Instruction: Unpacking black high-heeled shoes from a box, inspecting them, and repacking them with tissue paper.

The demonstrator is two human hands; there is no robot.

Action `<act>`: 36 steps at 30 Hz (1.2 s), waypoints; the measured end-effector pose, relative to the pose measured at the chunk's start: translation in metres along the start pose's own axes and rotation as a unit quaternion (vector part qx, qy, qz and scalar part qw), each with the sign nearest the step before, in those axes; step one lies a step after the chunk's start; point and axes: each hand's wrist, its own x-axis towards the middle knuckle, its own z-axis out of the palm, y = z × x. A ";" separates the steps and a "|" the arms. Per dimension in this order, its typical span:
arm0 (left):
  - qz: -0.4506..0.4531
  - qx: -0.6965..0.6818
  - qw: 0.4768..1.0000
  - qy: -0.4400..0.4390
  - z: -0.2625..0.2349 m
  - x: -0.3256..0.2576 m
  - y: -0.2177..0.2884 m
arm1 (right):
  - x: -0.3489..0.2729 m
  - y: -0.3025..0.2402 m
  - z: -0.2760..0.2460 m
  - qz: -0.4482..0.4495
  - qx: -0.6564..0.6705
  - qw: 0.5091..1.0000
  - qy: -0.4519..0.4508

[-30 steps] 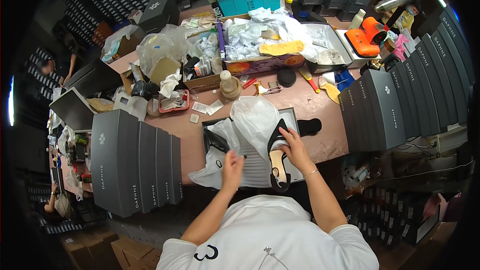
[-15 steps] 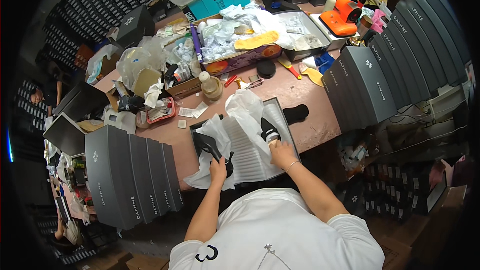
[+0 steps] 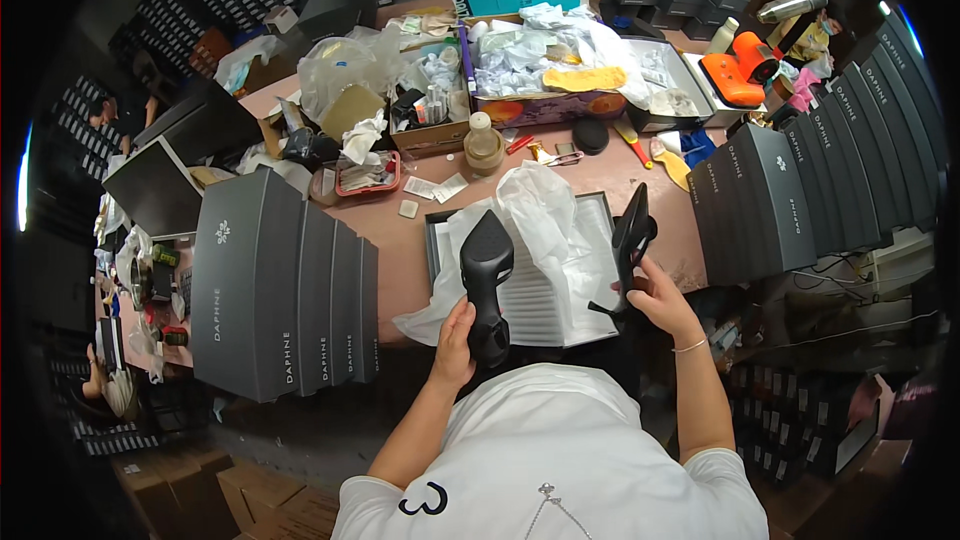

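My left hand [image 3: 456,342] is closed around a black pointed-toe heeled shoe [image 3: 486,265], its dark sole turned up toward me and the toe pointing away. On the other side my right hand [image 3: 662,298] grips a second black heeled shoe [image 3: 630,235], seen side-on with its toe up and its thin heel near my fingers. Between and beyond the two shoes an open dark shoebox [image 3: 598,202] lies on the table. White tissue paper [image 3: 535,205] spreads over the box and past its near left corner, and a ribbed white liner shows inside.
Stacked grey shoeboxes stand at the left [image 3: 255,285] and right [image 3: 765,200]. Behind the open box are a squeeze bottle [image 3: 484,148], a red basket [image 3: 370,178], a black round lid [image 3: 590,136], a yellow-handled brush [image 3: 634,145], a carton of crumpled paper [image 3: 520,110] and an orange device [image 3: 738,70].
Both shoes have come up out of the open box and moved apart. The left one now shows its sole; the right one is beyond the box's right edge. The view has shifted.
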 end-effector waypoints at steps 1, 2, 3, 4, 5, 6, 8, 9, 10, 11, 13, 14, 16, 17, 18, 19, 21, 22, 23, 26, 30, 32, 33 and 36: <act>-0.011 0.000 1.000 -0.016 0.005 0.000 -0.004 | -0.008 -0.010 0.006 0.016 0.097 0.995 -0.014; -0.019 -0.003 1.000 -0.025 0.012 -0.001 -0.007 | -0.012 -0.016 0.016 0.029 0.196 0.980 -0.027; -0.027 -0.006 0.999 -0.034 0.021 -0.002 -0.009 | -0.012 -0.001 0.025 0.023 0.259 0.964 -0.047; -0.035 -0.009 0.998 -0.043 0.029 -0.003 -0.011 | -0.013 0.002 0.042 0.031 0.324 0.944 -0.057; -0.050 -0.021 0.997 -0.050 0.036 -0.005 -0.013 | -0.011 0.009 0.055 0.044 0.363 0.928 -0.075; -0.049 -0.026 0.997 -0.047 0.042 -0.007 -0.015 | -0.008 0.021 0.067 0.048 0.385 0.917 -0.089; -0.047 -0.029 0.998 -0.036 0.050 -0.012 -0.017 | -0.004 0.029 0.084 0.067 0.430 0.897 -0.080; -0.056 -0.028 0.997 -0.043 0.052 -0.014 -0.018 | -0.006 0.031 0.082 0.069 0.434 0.894 -0.083; -0.064 -0.029 0.997 -0.039 0.053 -0.015 -0.017 | -0.006 0.033 0.084 0.072 0.440 0.890 -0.090; -0.071 -0.030 0.996 -0.034 0.057 -0.016 -0.016 | -0.006 0.035 0.084 0.075 0.446 0.886 -0.098; -0.081 -0.034 0.996 -0.029 0.061 -0.014 -0.015 | -0.006 0.040 0.082 0.078 0.465 0.876 -0.103; -0.083 -0.037 0.995 -0.028 0.062 -0.013 -0.016 | -0.005 0.039 0.080 0.078 0.473 0.871 -0.105; -0.086 -0.040 0.995 -0.020 0.063 -0.010 -0.018 | -0.004 0.037 0.081 0.083 0.473 0.873 -0.087; -0.087 -0.040 0.995 -0.011 0.063 -0.010 -0.019 | -0.004 0.036 0.079 0.083 0.480 0.869 -0.089; -0.088 -0.040 0.995 -0.004 0.062 -0.009 -0.020 | -0.003 0.037 0.079 0.083 0.487 0.865 -0.091; -0.089 -0.043 0.995 -0.018 0.066 -0.009 -0.017 | -0.002 0.036 0.077 0.084 0.495 0.860 -0.093; -0.095 -0.043 0.994 -0.020 0.069 -0.010 -0.018 | -0.004 0.038 0.076 0.088 0.515 0.848 -0.090; -0.095 -0.043 0.994 -0.021 0.070 -0.009 -0.018 | -0.004 0.038 0.076 0.088 0.524 0.842 -0.091; -0.098 -0.040 0.994 -0.014 0.069 -0.008 -0.021 | -0.005 0.042 0.074 0.090 0.532 0.837 -0.094; -0.107 -0.050 0.993 0.000 0.067 -0.006 -0.027 | -0.009 0.048 0.075 0.087 0.559 0.820 -0.084; -0.123 -0.076 0.990 0.004 0.063 -0.003 -0.031 | -0.009 0.056 0.078 0.090 0.577 0.808 -0.076; -0.133 -0.087 0.987 -0.011 0.058 0.002 -0.032 | -0.006 0.054 0.079 0.099 0.584 0.802 -0.071; -0.133 -0.085 0.988 0.001 0.058 0.000 -0.030 | -0.006 0.050 0.081 0.100 0.586 0.802 -0.065; -0.130 -0.092 0.987 0.000 0.059 -0.002 -0.027 | -0.005 0.051 0.083 0.090 0.587 0.801 -0.075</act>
